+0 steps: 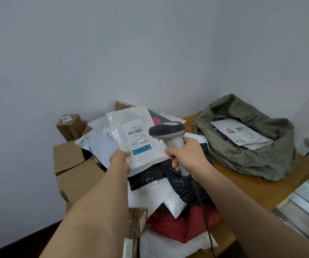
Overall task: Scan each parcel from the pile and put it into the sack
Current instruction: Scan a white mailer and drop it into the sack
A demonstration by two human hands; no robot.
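My left hand (120,160) pinches the lower left corner of a white bubble mailer (131,127) and holds it tilted up above the pile, its barcode label facing me. My right hand (185,154) grips the handle of a grey barcode scanner (168,132), whose dark head points at the label from the right, close to it. Below lies the pile of parcels (170,200): white, black and red mailers. The olive-green sack (272,157) sits open on the right of the table, with a white printed parcel (241,134) lying in it.
Several brown cardboard boxes (70,159) are stacked at the left of the wooden table (242,183), one more near the front edge (134,231). The scanner's black cable (206,222) runs down over the pile. A wall stands behind, a metal window frame (306,207) at the right.
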